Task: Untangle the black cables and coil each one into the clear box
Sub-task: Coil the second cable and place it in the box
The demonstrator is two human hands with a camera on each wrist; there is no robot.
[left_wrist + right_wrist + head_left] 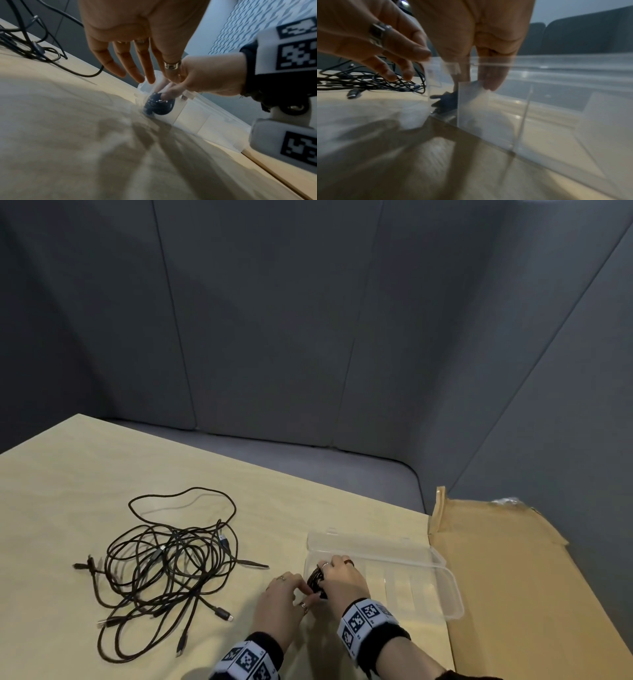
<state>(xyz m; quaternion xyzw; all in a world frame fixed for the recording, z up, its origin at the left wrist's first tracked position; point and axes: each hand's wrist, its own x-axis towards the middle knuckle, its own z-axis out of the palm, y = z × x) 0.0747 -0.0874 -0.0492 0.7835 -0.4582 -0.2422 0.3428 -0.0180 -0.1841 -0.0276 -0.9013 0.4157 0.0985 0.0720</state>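
My right hand (339, 577) presses a small coiled black cable (158, 106) down into the end compartment of the clear plastic box (445, 577), fingers curled on it so the coil won't spring open. Left hand (281, 601), fingers loose, hovers just beside. Tangled black cables (164, 563) lie well left.

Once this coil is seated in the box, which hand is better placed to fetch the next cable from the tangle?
Probably left. The left hand is open, outside the clear box on the tangle side; the right hand presses the coiled cable into the end compartment.
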